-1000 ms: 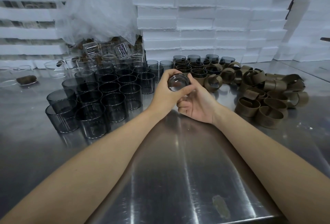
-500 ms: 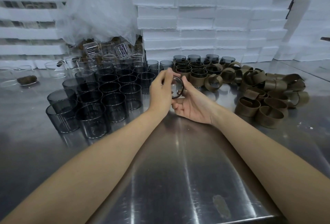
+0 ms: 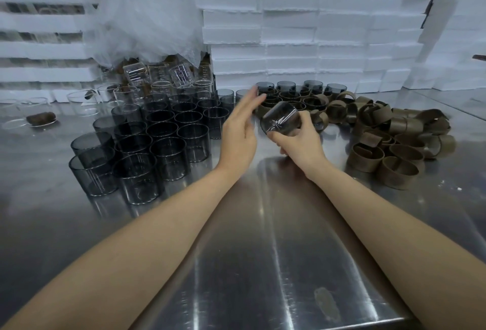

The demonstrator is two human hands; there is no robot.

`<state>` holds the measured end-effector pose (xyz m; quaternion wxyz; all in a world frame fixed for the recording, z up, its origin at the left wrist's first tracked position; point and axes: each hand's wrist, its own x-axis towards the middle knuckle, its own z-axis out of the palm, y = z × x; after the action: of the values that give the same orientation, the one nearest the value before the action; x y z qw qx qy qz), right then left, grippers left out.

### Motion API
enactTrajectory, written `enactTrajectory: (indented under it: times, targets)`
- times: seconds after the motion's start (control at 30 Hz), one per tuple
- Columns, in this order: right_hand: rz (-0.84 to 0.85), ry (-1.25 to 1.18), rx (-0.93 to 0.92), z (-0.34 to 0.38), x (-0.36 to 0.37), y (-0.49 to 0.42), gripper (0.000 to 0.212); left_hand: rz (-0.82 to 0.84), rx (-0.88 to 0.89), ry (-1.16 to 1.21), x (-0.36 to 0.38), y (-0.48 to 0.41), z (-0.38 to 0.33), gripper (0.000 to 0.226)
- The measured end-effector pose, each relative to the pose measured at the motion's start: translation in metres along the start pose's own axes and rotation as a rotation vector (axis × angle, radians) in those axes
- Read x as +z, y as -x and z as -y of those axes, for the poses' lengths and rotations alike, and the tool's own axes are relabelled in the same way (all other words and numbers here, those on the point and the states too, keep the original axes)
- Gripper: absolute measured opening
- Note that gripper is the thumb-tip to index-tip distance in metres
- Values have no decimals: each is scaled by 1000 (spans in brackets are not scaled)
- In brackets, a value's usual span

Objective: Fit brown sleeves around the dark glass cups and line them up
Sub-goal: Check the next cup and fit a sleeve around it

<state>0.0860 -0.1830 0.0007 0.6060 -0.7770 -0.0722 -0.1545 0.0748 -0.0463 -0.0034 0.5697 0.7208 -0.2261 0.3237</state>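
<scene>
A right hand [image 3: 302,145] grips a tilted dark glass cup [image 3: 282,119], left hand [image 3: 239,132] open beside it, loose brown sleeves [image 3: 399,126] heaped nearer the right.

Two bare arms, bare hands, head view.
Left hand [image 3: 238,132] and right hand [image 3: 302,143] uncovered, skin bare on fingers, wrists and both forearms right down to the bottom frame edge. Forearms slim, smooth, tapering to narrow wrists. Left fingertips [image 3: 253,92] smeared by blur; nail detail too small to tell on either hand.
</scene>
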Motion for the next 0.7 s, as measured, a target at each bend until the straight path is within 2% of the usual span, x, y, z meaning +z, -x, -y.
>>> enactTrajectory:
  times: [0.13,0.2,0.3,0.4,0.47,0.57,0.7]
  targets:
    - [-35,227,-175,-2,-1,2,33,312,189,-296,6,4,-2,46]
    - [-39,250,-223,-1,3,4,20,381,255,-499,8,5,-3,48]
    - [-18,311,-301,-1,7,6,13,318,215,-618,10,6,-6,54]
    - [79,297,-375,0,10,9,25,215,73,-640,10,6,-6,56]
    - [167,293,-403,-1,11,11,29,160,-62,-556,7,4,-5,55]
    - [289,291,-432,-4,11,12,44,75,-324,-296,0,-2,-6,51]
    - [334,259,-395,-4,9,11,52,-8,-649,123,-4,-15,-11,51]
